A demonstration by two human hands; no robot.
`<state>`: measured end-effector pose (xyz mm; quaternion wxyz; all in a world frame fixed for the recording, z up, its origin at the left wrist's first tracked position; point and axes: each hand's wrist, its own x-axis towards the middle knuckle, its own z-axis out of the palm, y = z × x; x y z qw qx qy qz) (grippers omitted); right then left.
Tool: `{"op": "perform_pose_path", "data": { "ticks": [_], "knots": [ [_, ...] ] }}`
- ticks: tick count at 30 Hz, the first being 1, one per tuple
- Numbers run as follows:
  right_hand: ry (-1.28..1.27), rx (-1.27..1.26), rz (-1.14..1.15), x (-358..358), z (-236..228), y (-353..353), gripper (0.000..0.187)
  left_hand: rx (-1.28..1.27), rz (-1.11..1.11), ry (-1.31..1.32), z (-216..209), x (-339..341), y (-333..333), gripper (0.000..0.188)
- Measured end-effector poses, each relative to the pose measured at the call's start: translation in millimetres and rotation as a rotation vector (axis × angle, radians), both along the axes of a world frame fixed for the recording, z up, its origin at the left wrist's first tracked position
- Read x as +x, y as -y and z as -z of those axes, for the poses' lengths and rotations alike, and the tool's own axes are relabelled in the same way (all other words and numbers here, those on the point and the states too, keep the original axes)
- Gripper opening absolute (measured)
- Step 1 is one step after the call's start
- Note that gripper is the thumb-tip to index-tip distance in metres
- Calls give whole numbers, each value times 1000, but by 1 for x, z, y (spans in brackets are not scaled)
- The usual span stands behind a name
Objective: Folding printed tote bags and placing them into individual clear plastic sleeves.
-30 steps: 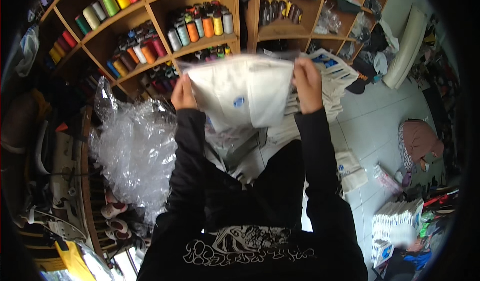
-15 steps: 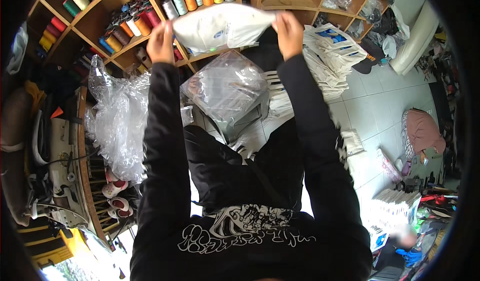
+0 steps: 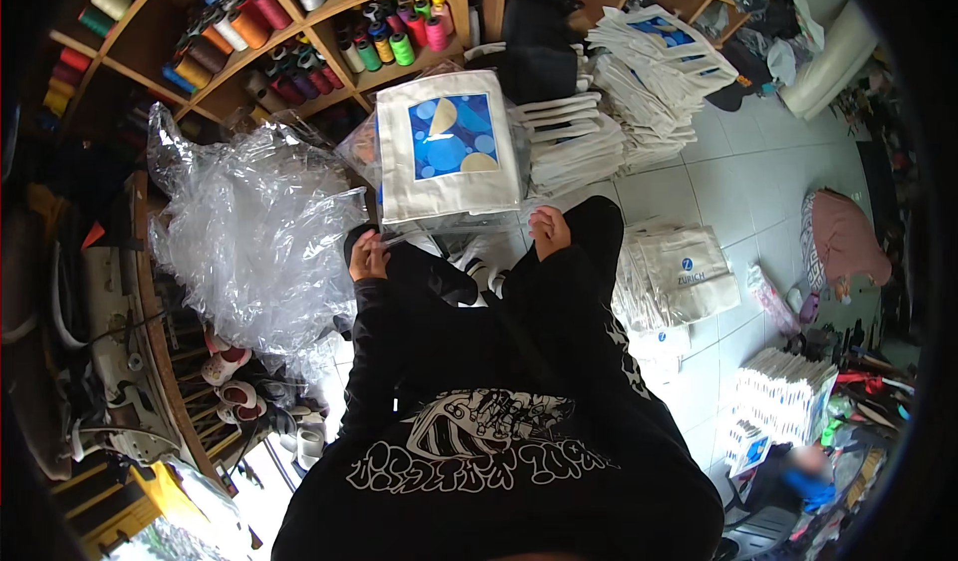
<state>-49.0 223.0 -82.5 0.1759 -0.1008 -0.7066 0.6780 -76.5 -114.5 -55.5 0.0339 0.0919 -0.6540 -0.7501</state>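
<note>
A cream tote bag (image 3: pixel 449 197) with a blue patterned print lies flat on clear plastic, over a low support in front of my knees. My left hand (image 3: pixel 369 258) is just below its near left corner, palm turned up, fingers loosely bent and apart. Below the near right corner is my right hand (image 3: pixel 550 233), its fingers curled loosely with nothing visible in them. Both hands are apart from the bag. A clear plastic edge (image 3: pixel 454 226) shows under the bag's near side.
A heap of clear plastic bags (image 3: pixel 259 232) lies to my left. Stacks of folded tote bags (image 3: pixel 574 142) stand at the far right, with more tote bags (image 3: pixel 689 277) beside my right leg. Shelves of thread spools (image 3: pixel 399 47) line the back. Another person (image 3: pixel 848 242) sits at the right.
The tote bag, held up and stretched between both hands before, now lies flat on the plastic. Both hands have let go and drawn back toward me.
</note>
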Motion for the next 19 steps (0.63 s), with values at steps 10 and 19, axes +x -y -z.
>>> {"op": "perform_pose_path", "data": {
  "ticks": [10,19],
  "knots": [
    [389,-540,-99,-7,10,16,18,301,-198,295,-2,-8,-16,36],
    [428,-328,29,-2,2,8,28,-306,-123,217,7,-13,-7,41]
  ]
}}
